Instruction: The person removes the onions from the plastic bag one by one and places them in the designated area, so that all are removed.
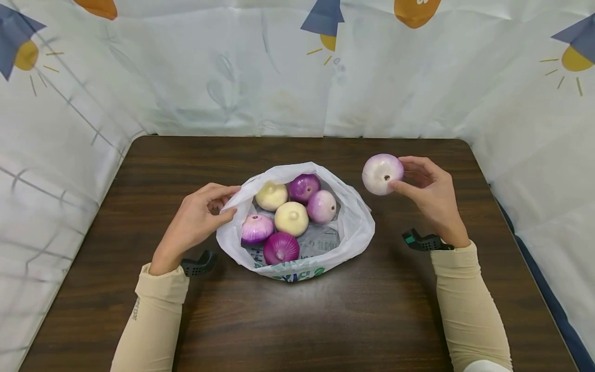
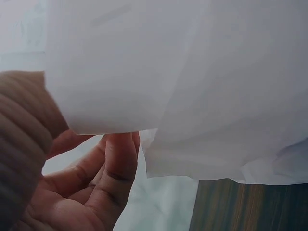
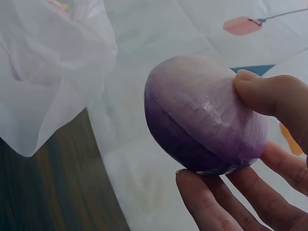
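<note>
A white plastic bag (image 1: 355,227) stands open at the middle of the table, with several onions inside. Two are pale yellow, one of them a yellow onion (image 1: 291,219) at the centre; the others are purple, like the dark purple onion (image 1: 281,248) at the front. My left hand (image 1: 197,219) pinches the bag's left rim between thumb and fingers; the bag's side fills much of the left wrist view. To the right of the bag, my right hand (image 1: 429,194) holds a pale purple onion (image 3: 202,115) between thumb and fingers, apart from the bag.
The dark brown wooden table (image 1: 325,320) extends around the bag. White patterned cloth (image 1: 279,77) hangs behind the table and along both sides. A dark wrist device (image 1: 425,241) is strapped at each wrist.
</note>
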Demonstrator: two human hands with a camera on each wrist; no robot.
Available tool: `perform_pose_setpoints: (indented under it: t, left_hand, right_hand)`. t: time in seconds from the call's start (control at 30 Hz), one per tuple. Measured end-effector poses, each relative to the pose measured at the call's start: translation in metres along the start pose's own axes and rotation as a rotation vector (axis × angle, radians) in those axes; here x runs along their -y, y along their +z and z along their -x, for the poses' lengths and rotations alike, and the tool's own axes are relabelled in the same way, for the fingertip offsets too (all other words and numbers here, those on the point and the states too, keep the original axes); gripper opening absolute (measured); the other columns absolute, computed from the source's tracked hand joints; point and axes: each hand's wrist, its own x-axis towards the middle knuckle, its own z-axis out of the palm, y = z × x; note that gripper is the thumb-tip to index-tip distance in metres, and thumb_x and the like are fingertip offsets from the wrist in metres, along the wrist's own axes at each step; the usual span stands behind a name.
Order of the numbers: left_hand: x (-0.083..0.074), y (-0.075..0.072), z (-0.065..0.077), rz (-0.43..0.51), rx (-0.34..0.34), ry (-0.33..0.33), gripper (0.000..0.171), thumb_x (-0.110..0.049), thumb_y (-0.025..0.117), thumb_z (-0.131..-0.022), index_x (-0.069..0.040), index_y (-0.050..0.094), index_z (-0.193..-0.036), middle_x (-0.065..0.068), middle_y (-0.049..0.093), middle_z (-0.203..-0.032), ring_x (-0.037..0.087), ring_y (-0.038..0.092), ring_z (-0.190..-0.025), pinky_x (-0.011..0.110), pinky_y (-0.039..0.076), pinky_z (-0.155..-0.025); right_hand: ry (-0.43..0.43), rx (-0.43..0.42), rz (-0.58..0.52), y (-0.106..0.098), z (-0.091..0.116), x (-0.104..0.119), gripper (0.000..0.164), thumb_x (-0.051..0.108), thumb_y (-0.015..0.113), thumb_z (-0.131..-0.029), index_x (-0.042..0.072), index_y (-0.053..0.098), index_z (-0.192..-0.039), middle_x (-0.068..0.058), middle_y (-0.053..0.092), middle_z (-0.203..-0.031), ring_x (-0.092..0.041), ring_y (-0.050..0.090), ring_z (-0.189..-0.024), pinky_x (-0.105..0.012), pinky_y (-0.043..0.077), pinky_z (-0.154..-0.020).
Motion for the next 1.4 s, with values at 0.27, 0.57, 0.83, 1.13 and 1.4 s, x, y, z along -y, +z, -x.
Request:
perform_pose_setpoints:
  t: [0.27, 0.57, 0.83, 1.13, 1.4]
  left_hand:
    - [0.0, 0.0, 0.002, -0.009, -0.001, 0.002, 0.038, -0.008, 0.075, -0.091, -0.012, 0.073, -0.129, 0.006, 0.071, -0.109, 0.002, 0.057, -0.085, 0.009, 0.045, -0.073]
    - [0.002, 0.0, 0.002, -0.011, 0.001, 0.003, 0.04, -0.006, 0.076, -0.09, -0.011, 0.072, -0.129, 0.006, 0.07, -0.105, 0.001, 0.056, -0.084, 0.008, 0.045, -0.073]
    - [0.003, 0.0, 0.003, -0.026, 0.004, 0.015, 0.041, -0.004, 0.077, -0.089, -0.01, 0.072, -0.13, 0.007, 0.07, -0.104, 0.001, 0.055, -0.084, 0.01, 0.045, -0.073]
    - [0.005, 0.002, 0.001, -0.051, 0.012, 0.017, 0.042, -0.003, 0.078, -0.088, -0.009, 0.072, -0.129, 0.006, 0.07, -0.104, 0.001, 0.056, -0.084, 0.011, 0.045, -0.072]
    - [0.003, -0.001, 0.001, -0.056, 0.015, 0.021, 0.042, -0.005, 0.078, -0.089, -0.009, 0.072, -0.131, 0.007, 0.071, -0.108, 0.0, 0.056, -0.085, 0.011, 0.045, -0.073]
  right_hand:
    - [0.053, -0.001, 0.057, -0.003, -0.004, -0.011, 0.051, 0.009, 0.083, -0.086, 0.011, 0.067, -0.134, 0.009, 0.07, -0.126, -0.007, 0.066, -0.113, -0.011, 0.052, -0.094]
    - [0.126, -0.005, -0.039, -0.007, -0.008, -0.027, 0.05, 0.009, 0.083, -0.086, 0.008, 0.066, -0.134, 0.007, 0.07, -0.124, -0.007, 0.067, -0.111, -0.011, 0.055, -0.089]
    - [0.201, -0.003, -0.034, -0.009, -0.01, -0.045, 0.052, 0.014, 0.083, -0.087, 0.007, 0.063, -0.135, 0.009, 0.069, -0.121, -0.004, 0.068, -0.108, -0.011, 0.056, -0.087]
    - [0.252, 0.0, -0.056, -0.012, -0.012, -0.062, 0.053, 0.015, 0.084, -0.087, 0.004, 0.062, -0.134, 0.009, 0.07, -0.115, -0.003, 0.071, -0.1, -0.014, 0.059, -0.081]
    - [0.278, -0.011, -0.136, -0.014, -0.013, -0.071, 0.054, 0.012, 0.084, -0.085, 0.002, 0.062, -0.134, 0.006, 0.07, -0.113, -0.004, 0.072, -0.096, -0.017, 0.061, -0.08]
